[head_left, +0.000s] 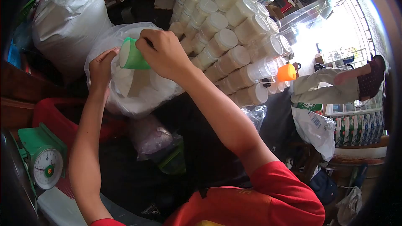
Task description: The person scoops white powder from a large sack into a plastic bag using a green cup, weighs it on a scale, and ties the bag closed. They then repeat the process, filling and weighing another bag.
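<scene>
A green cup [135, 54] is held by my right hand [164, 53], whose fingers close round its side. The cup is tilted, and something white shows at its mouth. Below it lies a large clear plastic bag [138, 102] with white contents and a pale flat piece inside. My left hand [102, 67] is just left of the cup, at the bag's upper left edge, thumb and fingers pinched together. What lies between those fingers is too small to make out.
Stacked lidded jars [226, 39] rise beyond the bag. A white sack [69, 21] stands upper left, a green scale [47, 165] lower left beside a red basin [50, 111]. An orange cup [286, 72] sits by the jars. Another person [331, 84] is at right.
</scene>
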The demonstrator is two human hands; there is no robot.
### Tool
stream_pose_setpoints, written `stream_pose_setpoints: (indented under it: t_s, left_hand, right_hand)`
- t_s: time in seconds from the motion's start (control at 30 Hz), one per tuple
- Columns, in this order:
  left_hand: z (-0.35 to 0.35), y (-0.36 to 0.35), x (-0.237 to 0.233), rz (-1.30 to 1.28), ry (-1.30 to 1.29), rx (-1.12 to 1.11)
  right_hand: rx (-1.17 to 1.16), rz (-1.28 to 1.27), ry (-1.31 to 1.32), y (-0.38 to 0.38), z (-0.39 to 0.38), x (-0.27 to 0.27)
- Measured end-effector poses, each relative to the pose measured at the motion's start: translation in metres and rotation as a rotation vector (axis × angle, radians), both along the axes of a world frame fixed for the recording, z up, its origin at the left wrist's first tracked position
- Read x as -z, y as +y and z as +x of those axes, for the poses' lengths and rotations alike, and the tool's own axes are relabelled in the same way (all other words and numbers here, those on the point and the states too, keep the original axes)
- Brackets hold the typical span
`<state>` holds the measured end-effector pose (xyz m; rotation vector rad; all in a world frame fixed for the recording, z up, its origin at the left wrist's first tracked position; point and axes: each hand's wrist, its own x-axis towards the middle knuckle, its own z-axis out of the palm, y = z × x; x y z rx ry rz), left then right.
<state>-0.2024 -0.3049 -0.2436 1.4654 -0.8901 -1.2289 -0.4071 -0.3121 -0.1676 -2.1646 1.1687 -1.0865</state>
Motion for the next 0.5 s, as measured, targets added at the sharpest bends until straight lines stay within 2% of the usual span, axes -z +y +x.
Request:
stream_pose_setpoints:
  t_s: [0.3,0.5]
  left_hand:
    - [0.0023,-0.0012,0.0047,-0.021,0.04,-0.01]
    - [-0.0021,0.0006,-0.0039,-0.013,-0.031,-0.048]
  right_hand:
    - [0.012,0.056,0.004,0.0031,0.0012,-0.0054]
    - [0.038,0.044,0.033,0.0039,0.0009,-0.0064]
